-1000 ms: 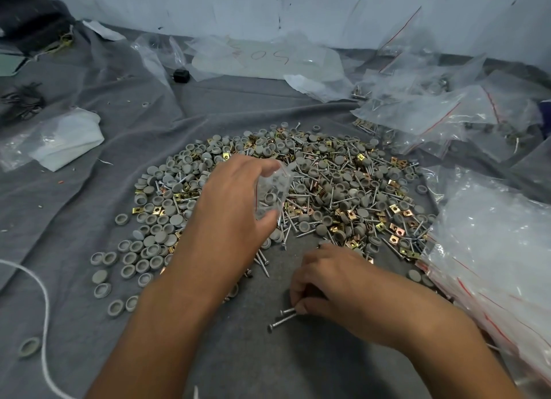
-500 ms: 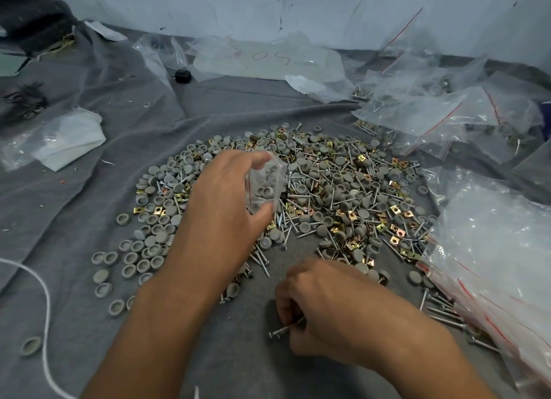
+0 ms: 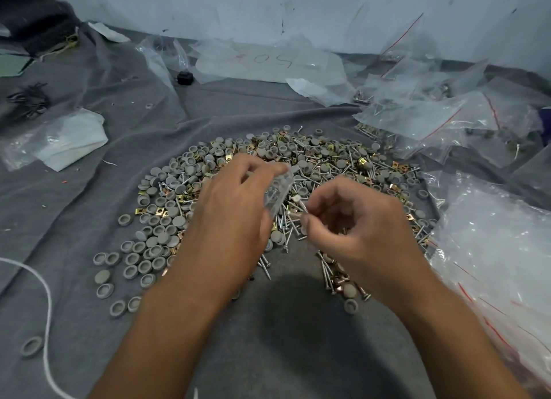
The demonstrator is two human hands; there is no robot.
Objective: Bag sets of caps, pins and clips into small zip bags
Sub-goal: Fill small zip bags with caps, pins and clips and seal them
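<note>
Head view: a small clear plastic zip bag (image 3: 278, 194) is pinched in the left hand (image 3: 235, 202), raised over the pile, with a few pieces showing inside. Just beside its mouth, the right hand (image 3: 354, 222) pinches thin silver metal pins (image 3: 301, 205) between thumb and fingertips, heads toward the bag. Beneath both hands spreads the heap of round grey plastic caps (image 3: 167, 211), more pins and brass square clips (image 3: 140, 211) on a grey cloth (image 3: 89, 196). To the right of the right hand lies a stack of clear red-striped bags (image 3: 492, 249); a white cord (image 3: 44, 291) curls left of the left forearm.
</note>
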